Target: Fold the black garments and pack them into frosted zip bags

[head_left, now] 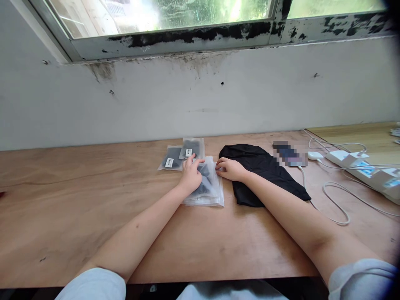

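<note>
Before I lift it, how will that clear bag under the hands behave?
The clear bag probably flexes rather than staying stiff: it is thin film around soft dark cloth. It looks light for its size and lies flat, so it should not roll. The glossy film on the smooth wooden table may slide; the left hand presses it flat, the right hand touches its edge.

Both hands [190, 177] [229, 169] apparently pressing flat.

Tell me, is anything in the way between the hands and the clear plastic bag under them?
Nothing visible is. The left hand lies flat on the clear bag with dark cloth inside, and the right hand touches its right edge. The black cloth lies beside it, under the right wrist.
</note>
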{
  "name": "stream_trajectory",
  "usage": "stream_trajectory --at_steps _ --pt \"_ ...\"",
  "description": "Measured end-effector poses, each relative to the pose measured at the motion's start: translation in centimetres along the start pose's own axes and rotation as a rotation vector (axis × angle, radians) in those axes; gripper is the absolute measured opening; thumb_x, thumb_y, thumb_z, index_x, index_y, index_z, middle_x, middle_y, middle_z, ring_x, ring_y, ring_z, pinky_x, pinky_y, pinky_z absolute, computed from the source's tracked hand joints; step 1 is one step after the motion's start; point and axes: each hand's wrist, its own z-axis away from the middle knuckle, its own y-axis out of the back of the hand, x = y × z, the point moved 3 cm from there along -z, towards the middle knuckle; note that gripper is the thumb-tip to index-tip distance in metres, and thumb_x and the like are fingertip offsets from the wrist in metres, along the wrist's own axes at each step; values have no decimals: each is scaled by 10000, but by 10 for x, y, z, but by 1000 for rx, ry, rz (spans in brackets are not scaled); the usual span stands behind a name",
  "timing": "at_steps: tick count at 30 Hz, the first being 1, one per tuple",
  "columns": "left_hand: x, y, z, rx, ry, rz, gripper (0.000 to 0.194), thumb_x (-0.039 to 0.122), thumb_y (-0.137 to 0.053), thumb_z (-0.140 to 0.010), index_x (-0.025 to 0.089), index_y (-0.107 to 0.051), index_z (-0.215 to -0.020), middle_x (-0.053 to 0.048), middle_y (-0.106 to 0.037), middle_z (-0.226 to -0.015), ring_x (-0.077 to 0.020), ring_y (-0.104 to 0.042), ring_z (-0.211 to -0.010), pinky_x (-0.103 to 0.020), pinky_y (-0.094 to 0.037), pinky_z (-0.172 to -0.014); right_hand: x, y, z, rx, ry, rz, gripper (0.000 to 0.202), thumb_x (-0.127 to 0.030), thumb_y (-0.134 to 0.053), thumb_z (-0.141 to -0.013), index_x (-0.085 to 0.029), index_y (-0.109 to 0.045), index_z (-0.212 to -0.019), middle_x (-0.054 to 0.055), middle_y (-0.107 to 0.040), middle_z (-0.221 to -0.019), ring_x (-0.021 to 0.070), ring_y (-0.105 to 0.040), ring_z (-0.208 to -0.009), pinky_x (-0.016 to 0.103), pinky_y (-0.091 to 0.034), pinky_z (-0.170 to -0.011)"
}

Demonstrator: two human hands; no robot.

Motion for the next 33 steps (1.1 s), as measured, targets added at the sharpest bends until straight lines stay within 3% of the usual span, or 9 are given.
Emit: stream_trajectory --at_steps 4,8,11,14,17,22,27,33 --pt "-1 3 -3 -80 18 -79 507 -28 -513 -717 239 -686 -1111 -92 -448 -1462 -324 -377 -1375 -504 -358 -1159 -8 3 2 -42 -32 103 260 -449 -661 -880 -260 -735 -1042 39 -635 -1203 166 -674 -830 256 -452 -692" --pt "1 9 -3 -213 4 -172 566 -6 -530 -711 247 -657 -1201 -107 -468 -1450 -327 -387 -1357 -485 -379 -1135 -12 6 1 -92 -48 112 404 -548 -726 -814 -230 -701 -1062 75 -596 -1183 170 -665 -780 271 -474 -702" --pt "6 16 -1 -306 -18 -212 583 51 -537 -742 284 -642 -1266 -109 -482 -1445 -338 -390 -1352 -493 -383 -1120 -8 6 -2 -137 -62 40 414 -492 -775 -789 -201 -684 -1068 98 -567 -1167 169 -659 -782 284 -501 -761" --pt "15 20 4 -401 -6 -243 482 138 -530 -793 334 -681 -1206 -95 -552 -1387 -361 -419 -1334 -568 -369 -1096 0 6 -6 -173 -60 -29 387 -380 -787 -794 -178 -666 -1102 110 -552 -1176 176 -654 -821 288 -516 -791" --pt "26 18 9 -406 -42 -306 365 252 -455 -902 330 -696 -1165 -88 -596 -1366 -367 -439 -1339 -654 -271 -1117 8 6 -7 -196 -25 -69 364 -275 -758 -811 -172 -654 -1144 111 -544 -1197 174 -646 -854 280 -518 -800" --pt "31 1 16 -479 -253 -273 579 534 -368 -976 220 -507 -1442 -110 -352 -1609 -325 -218 -1520 -508 -201 -1214 13 5 -5 -158 13 -65 356 -187 -691 -811 -153 -637 -1161 115 -571 -1192 163 -638 -844 262 -503 -788" --pt "24 -12 15 -553 -230 -299 719 604 -413 -934 213 -377 -1537 -107 -270 -1644 -330 -214 -1525 -509 -177 -1223 7 2 -4 44 -29 7 270 -219 -578 -904 -165 -648 -1159 93 -626 -1172 171 -650 -898 260 -475 -825" --pt "26 -13 12 -575 -213 -301 719 602 -442 -917 260 -369 -1544 -90 -250 -1651 -336 -200 -1528 -532 -165 -1220 1 -2 -7 -7 -83 130 318 -395 -517 -987 -215 -676 -1195 104 -608 -1209 195 -678 -892 267 -468 -755"
